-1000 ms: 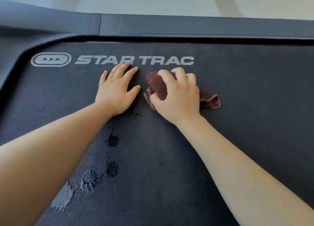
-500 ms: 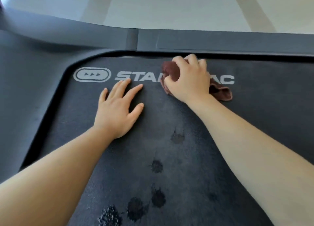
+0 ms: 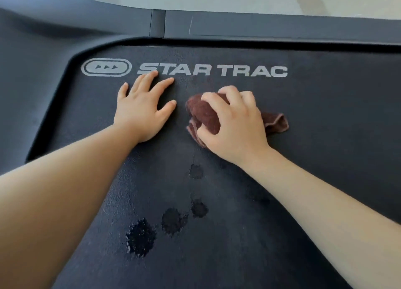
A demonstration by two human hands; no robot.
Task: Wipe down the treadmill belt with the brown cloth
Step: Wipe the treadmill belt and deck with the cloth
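On the black treadmill belt (image 3: 325,180), just below the white STAR TRAC logo (image 3: 212,70), the right hand (image 3: 234,123) curled its fingers around the bunched brown cloth (image 3: 204,117) and pressed it down. Beside it, the left hand (image 3: 143,110) lay flat with fingers spread. Dark wet spots (image 3: 173,221) sat between the arms.

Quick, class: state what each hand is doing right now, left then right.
Left hand: open, fingers straight, flat on the treadmill belt.
Right hand: closed, gripping the bunched brown cloth.
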